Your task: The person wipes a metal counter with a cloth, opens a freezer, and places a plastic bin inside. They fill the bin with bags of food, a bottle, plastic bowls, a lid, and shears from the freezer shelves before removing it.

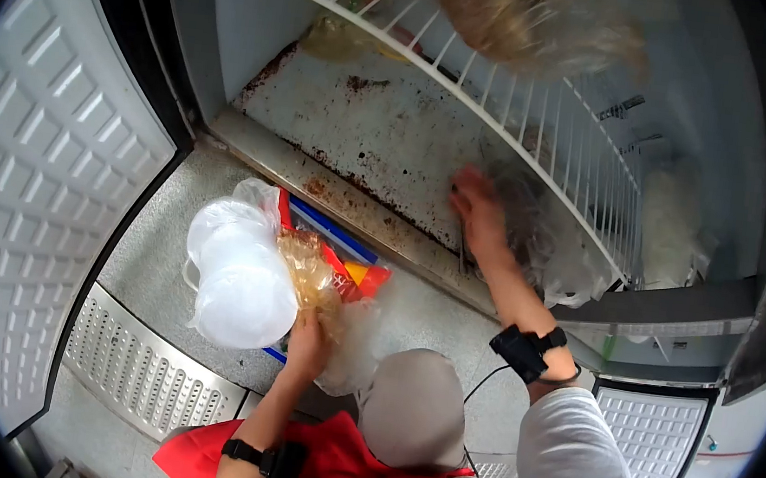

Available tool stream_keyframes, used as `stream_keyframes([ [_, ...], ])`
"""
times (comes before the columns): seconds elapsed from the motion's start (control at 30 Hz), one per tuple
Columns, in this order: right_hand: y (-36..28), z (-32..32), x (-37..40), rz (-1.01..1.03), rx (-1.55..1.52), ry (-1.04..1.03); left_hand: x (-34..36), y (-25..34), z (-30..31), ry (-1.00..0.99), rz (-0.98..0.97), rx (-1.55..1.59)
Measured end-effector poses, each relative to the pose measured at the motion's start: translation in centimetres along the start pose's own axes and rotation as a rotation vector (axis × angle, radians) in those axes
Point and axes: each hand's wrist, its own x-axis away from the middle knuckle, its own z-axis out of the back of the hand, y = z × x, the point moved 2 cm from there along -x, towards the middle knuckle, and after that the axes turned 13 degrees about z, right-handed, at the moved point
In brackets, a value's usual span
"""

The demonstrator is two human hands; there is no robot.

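Note:
My left hand (307, 345) is at a crinkled, yellowish clear plastic bag (307, 268), its fingers closed on the lower end and partly hidden. Right beside it, white round containers (247, 285) in clear plastic wrap rest over a blue-rimmed bin (332, 231). A red and yellow packet (360, 279) pokes out of the same bin. Inside the cabinet, under the wire shelf, my right hand (479, 210) reaches low over the dirty floor panel. Its fingers are slightly apart and hold nothing visible. Clear plastic bags (534, 222) lie just right of that hand.
A white wire shelf (508, 112) crosses above my right hand, with a bagged brown item (527, 21) on it. The cabinet floor (357, 129) has dark crumbs and rust. An open ribbed door (48, 138) stands left; a perforated metal strip (147, 354) runs along the floor.

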Motion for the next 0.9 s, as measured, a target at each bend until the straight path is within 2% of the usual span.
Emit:
stream_keyframes([
  [0.07, 1.3, -0.1, -2.7, 0.046, -0.096, 0.185, 0.6, 1.5, 0.7, -0.035, 0.021, -0.005],
  [0.17, 1.4, -1.8, -5.7, 0.088, -0.070, 0.228, 1.7, 4.7, 2.3, 0.008, -0.003, -0.087],
  [0.27, 0.0, -3.2, -9.1, 0.157, 0.183, 0.329, 2.6, 5.8, 3.3, 0.031, -0.071, -0.196],
  [0.3, 0.6, -2.5, -11.2, 0.216, 0.354, 0.364, 2.7, 5.7, 3.2, 0.031, -0.099, -0.230],
  [0.4, 4.5, 3.5, -18.1, 0.351, 0.822, 0.445, 2.3, 2.3, 1.2, -0.031, -0.048, -0.275],
  [0.43, 4.2, 5.0, -18.8, 0.344, 0.927, 0.450, 1.7, -0.2, 0.3, -0.131, 0.028, -0.170],
  [0.53, 3.2, 10.5, -19.7, 0.202, 1.161, 0.415, 0.8, -0.4, 0.8, -0.040, -0.014, -0.098],
  [0.63, 3.3, 15.6, -20.0, 0.062, 1.305, 0.358, 0.3, 0.1, 1.3, -0.060, 0.023, -0.087],
  [0.77, 3.3, 20.5, -19.6, -0.090, 1.401, 0.285, 0.0, -0.1, 1.3, -0.028, 0.023, -0.093],
  [0.9, 3.3, 22.3, -19.9, -0.156, 1.450, 0.224, -0.3, -0.3, 1.1, -0.044, 0.054, -0.110],
])
